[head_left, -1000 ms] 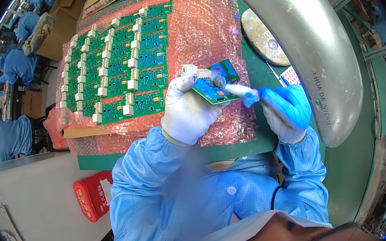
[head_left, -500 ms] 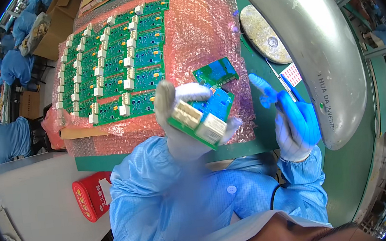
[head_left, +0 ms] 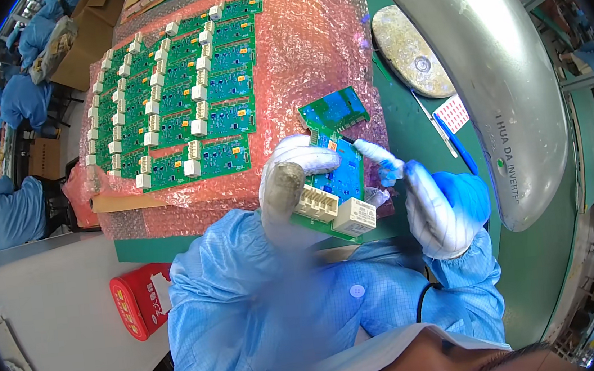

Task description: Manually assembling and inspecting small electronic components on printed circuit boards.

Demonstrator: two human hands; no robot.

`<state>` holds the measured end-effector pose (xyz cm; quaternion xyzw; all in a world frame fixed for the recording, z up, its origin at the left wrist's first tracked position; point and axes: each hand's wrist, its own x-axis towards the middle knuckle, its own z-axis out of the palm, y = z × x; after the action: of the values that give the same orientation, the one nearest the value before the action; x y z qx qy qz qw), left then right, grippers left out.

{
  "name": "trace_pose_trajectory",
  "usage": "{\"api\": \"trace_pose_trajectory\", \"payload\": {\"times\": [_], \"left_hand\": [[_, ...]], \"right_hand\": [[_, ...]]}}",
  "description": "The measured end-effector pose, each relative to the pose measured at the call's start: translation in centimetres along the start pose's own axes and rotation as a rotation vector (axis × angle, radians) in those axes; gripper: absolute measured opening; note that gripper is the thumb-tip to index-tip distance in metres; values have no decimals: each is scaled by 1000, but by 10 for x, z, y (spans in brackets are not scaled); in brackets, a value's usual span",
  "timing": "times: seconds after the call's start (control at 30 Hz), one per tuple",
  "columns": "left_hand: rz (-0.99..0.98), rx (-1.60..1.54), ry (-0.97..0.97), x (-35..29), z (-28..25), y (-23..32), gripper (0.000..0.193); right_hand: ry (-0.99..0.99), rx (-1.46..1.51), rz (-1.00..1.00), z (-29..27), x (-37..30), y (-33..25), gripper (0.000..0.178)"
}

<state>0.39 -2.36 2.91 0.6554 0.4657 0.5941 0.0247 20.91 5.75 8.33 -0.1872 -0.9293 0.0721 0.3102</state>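
Board point(head_left: 345, 174) sits edge-gripped in left fingers point(head_left: 317, 159) — right fingers point(head_left: 420, 181) just beside, hold unclear.

Circuit board point(head_left: 348, 173) turned: white blocks point(head_left: 355, 216), formerly at its far end, now at its near end. Right hand point(head_left: 445, 206) returned beside it.

2 hands point(head_left: 278, 176) point(head_left: 448, 209), 1 held board point(head_left: 343, 175), 1 red tin point(head_left: 134, 309).

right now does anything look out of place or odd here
One green board lies askew near the right edge of the bubble wrap, apart from the neat rows of boards. The left hand wears a glove smudged grey.
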Motion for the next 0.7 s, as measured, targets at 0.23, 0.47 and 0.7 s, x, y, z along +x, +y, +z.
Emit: {"api": "trace_pose_trajectory", "payload": {"times": [0.23,0.47,0.7], "left_hand": [[6,-12,-33,-1,0,1,74],[37,-13,103,-13,6,-8,29],[24,-54,32,-14,5,-11,30]], "right_hand": [[34,-117,-115,5,-3,10,66],[-57,-163,46,-13,6,-16,52],[-13,-238,-56,-11,10,-13,47]]}}
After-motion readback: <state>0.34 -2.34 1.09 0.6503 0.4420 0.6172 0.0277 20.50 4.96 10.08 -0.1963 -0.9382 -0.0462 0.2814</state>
